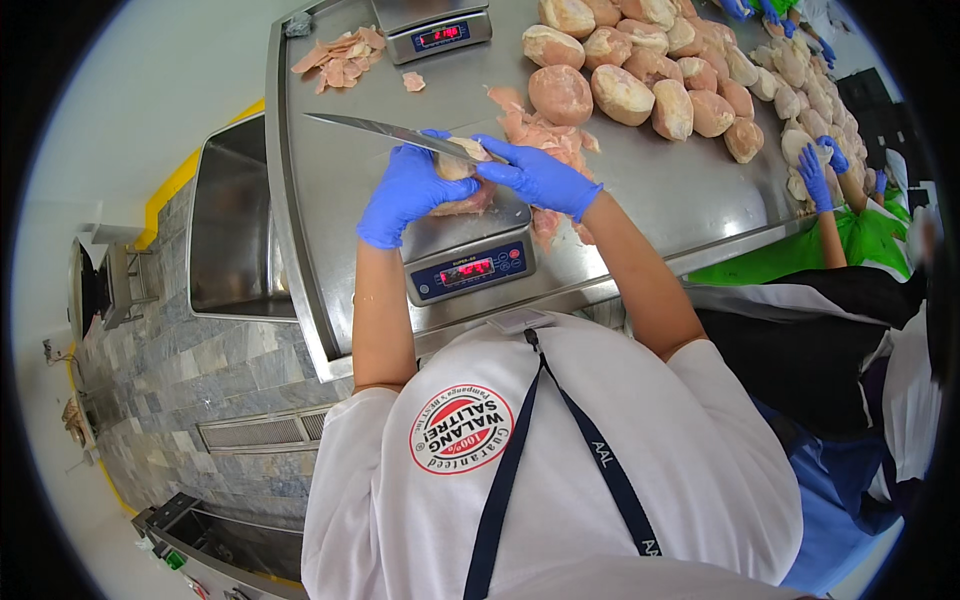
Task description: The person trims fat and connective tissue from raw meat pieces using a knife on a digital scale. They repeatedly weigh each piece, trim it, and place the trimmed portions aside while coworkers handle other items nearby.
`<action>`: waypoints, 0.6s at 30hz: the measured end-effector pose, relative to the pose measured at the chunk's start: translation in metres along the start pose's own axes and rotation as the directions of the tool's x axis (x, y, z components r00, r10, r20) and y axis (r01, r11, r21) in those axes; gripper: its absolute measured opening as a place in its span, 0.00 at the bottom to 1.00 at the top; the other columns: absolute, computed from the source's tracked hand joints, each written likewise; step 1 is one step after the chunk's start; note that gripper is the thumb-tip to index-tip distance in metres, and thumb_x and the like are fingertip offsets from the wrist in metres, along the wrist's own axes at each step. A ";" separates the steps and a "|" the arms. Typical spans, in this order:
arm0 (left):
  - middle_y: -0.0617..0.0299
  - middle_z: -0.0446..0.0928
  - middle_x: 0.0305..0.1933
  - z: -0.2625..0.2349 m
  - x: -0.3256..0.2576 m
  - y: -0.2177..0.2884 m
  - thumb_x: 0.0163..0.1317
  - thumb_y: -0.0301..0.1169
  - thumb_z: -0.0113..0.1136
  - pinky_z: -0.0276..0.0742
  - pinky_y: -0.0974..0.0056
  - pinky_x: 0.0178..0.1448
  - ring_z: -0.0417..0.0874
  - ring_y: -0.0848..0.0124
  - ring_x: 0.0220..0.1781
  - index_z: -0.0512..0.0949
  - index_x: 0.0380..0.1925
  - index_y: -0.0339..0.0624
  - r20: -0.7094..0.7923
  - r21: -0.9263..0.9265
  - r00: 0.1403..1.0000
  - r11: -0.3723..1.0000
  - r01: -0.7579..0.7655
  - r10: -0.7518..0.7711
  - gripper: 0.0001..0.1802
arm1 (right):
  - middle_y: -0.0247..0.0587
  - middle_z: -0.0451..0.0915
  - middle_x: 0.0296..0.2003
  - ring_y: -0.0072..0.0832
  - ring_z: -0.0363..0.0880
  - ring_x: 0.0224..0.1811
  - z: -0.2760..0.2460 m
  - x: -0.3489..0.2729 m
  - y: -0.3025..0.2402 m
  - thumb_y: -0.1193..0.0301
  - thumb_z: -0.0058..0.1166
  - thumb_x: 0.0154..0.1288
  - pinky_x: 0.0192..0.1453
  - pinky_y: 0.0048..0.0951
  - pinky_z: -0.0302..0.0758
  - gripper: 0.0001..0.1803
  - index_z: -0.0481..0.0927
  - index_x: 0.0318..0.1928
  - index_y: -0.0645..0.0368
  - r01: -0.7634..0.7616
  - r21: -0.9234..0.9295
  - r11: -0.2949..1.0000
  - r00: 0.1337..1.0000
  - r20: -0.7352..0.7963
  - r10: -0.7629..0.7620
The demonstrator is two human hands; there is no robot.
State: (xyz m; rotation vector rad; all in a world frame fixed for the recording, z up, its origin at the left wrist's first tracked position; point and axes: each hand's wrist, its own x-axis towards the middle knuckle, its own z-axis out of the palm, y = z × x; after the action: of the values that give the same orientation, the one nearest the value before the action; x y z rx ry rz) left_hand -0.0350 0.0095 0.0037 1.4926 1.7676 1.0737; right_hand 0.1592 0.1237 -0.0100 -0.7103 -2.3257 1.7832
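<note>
Knife laid across a raw meat piece, both gloved hands close over the scale

The raw meat piece [456,168] sits between the two hands, above the platform of the near digital scale [472,266]. The left hand [415,192] is closed around its left side, thumb on the near side and fingers on the far side. The right hand [540,180] grips the knife [372,127] at its handle end, which the glove hides, and the fingers reach toward the meat's right edge. The long blade runs over the meat and past the left fingers, its tip pointing left. (A pinker portion shows below the left thumb; it may be the same piece or another one, as the hands cover the join.)

A heap of pale trimmings [545,135] lies just beyond the right hand, partly hidden by it. Farther off on the steel table [345,210] are rounded raw meat portions [648,75] to the right, thin skin-like slices [342,58] to the left, and a second digital scale [437,33] between. A co-worker's gloved hands [815,180] are at the right, well apart.

The left forearm [382,315] comes up nearly straight; the right forearm [640,265] slants inward, and its hand lies almost level, back upward.
</note>
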 end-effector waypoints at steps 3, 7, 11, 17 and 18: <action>0.42 0.82 0.50 0.001 0.000 -0.005 0.40 0.50 0.79 0.80 0.53 0.58 0.85 0.49 0.52 0.78 0.51 0.34 -0.032 0.062 0.999 0.998 0.021 -0.019 0.42 | 0.49 0.78 0.63 0.32 0.74 0.66 0.007 0.004 -0.027 0.46 0.52 0.74 0.70 0.31 0.68 0.40 0.65 0.73 0.63 -0.039 -0.012 0.999 0.999 0.001 0.039; 0.41 0.82 0.51 0.004 0.001 -0.010 0.38 0.53 0.78 0.80 0.52 0.58 0.84 0.46 0.53 0.78 0.51 0.31 -0.089 0.186 0.996 0.982 0.023 -0.007 0.45 | 0.45 0.79 0.59 0.26 0.75 0.59 0.003 0.016 -0.015 0.46 0.52 0.74 0.65 0.27 0.71 0.39 0.66 0.73 0.63 -0.073 0.058 0.996 0.997 0.005 0.073; 0.41 0.81 0.52 0.001 0.004 -0.021 0.37 0.53 0.80 0.79 0.52 0.60 0.83 0.46 0.53 0.76 0.53 0.31 -0.062 0.122 0.998 0.992 -0.010 0.018 0.47 | 0.39 0.79 0.41 0.21 0.74 0.38 0.006 0.011 -0.017 0.48 0.52 0.75 0.42 0.24 0.72 0.34 0.69 0.71 0.58 -0.078 0.103 0.992 0.997 -0.023 0.080; 0.43 0.79 0.53 -0.002 0.003 -0.029 0.35 0.52 0.82 0.77 0.53 0.61 0.82 0.50 0.55 0.74 0.55 0.31 0.004 0.167 0.999 0.985 -0.047 0.047 0.50 | 0.24 0.64 0.19 0.14 0.57 0.17 -0.015 -0.009 0.013 0.50 0.53 0.75 0.19 0.20 0.54 0.35 0.66 0.75 0.51 -0.212 0.278 0.937 0.972 0.160 0.172; 0.43 0.79 0.54 -0.003 0.005 -0.029 0.35 0.52 0.82 0.77 0.53 0.62 0.81 0.50 0.55 0.74 0.55 0.30 0.007 0.149 0.999 0.988 -0.046 0.045 0.51 | 0.21 0.62 0.18 0.13 0.55 0.15 -0.016 -0.011 0.014 0.50 0.52 0.75 0.18 0.20 0.52 0.35 0.65 0.76 0.50 -0.204 0.314 0.927 0.973 0.169 0.157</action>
State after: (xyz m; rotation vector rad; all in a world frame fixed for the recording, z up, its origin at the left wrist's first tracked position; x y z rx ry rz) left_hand -0.0535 0.0123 -0.0190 1.6304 1.8546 0.9785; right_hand 0.1787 0.1358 -0.0166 -0.7857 -2.0136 2.3009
